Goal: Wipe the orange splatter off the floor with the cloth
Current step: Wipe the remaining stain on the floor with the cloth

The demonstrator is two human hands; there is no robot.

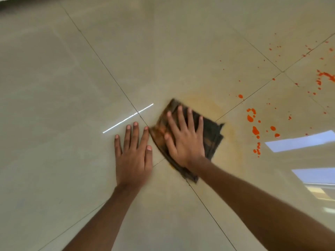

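A dark folded cloth (pixel 212 134), stained orange along its left edge, lies flat on the beige tiled floor (pixel 72 87). My right hand (pixel 183 140) presses down on it with fingers spread. My left hand (pixel 134 153) rests flat on the bare tile just left of the cloth, fingers apart, holding nothing. Orange splatter (pixel 255 130) dots the floor to the right of the cloth, with more drops and a thicker patch (pixel 326 76) at the far right. A faint yellowish smear (pixel 208 104) surrounds the cloth.
Dark grout lines cross beneath the cloth. Bright window reflections (pixel 299 141) lie on the glossy tile at the right, and a thin light streak (pixel 126 118) lies left of the cloth. A dark strip shows at the top left corner.
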